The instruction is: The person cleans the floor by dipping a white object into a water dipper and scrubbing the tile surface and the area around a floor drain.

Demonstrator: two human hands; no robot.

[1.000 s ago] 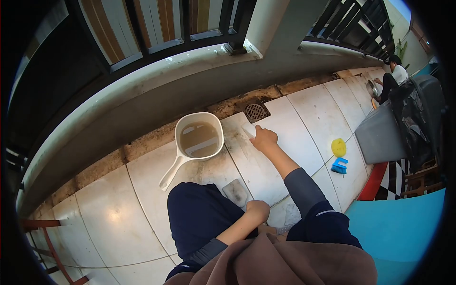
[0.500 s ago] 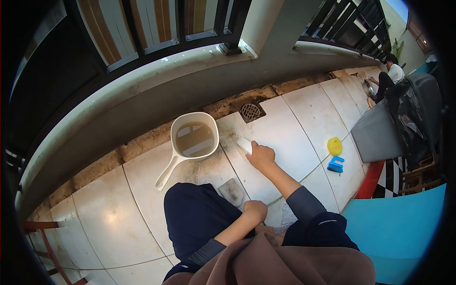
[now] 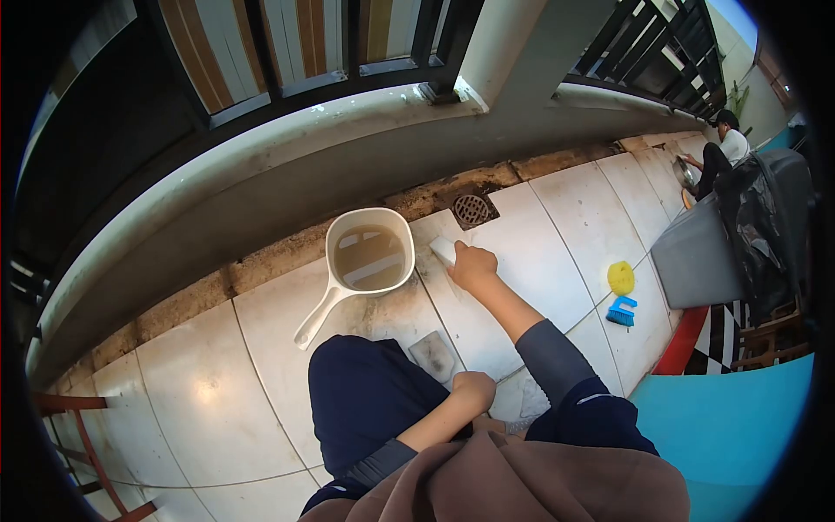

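Observation:
My right hand (image 3: 474, 265) grips a small white sponge-like block (image 3: 443, 250) and presses it to the tiled floor (image 3: 522, 252), on a smudged patch near the drain. My left hand (image 3: 474, 391) is curled closed by my knee; its fingers face away, so anything inside is hidden. Beside it on the tiles lies a flat greyish-white square pad (image 3: 432, 356), stained. Left of my right hand stands a white long-handled dipper (image 3: 320, 317), holding cloudy brownish water.
A round drain grate (image 3: 471, 210) sits beside the dirty wall edge. To the right lie a yellow sponge (image 3: 621, 277) and a blue brush (image 3: 621, 311), near a grey bin (image 3: 696, 257). Another person (image 3: 726, 152) crouches far right with a metal bowl. A red metal frame (image 3: 83, 435) stands lower left.
My right hand has moved the white block slightly up and left over the tile, towards the dipper. The whole view has shifted a little; my left hand stays by my knee.

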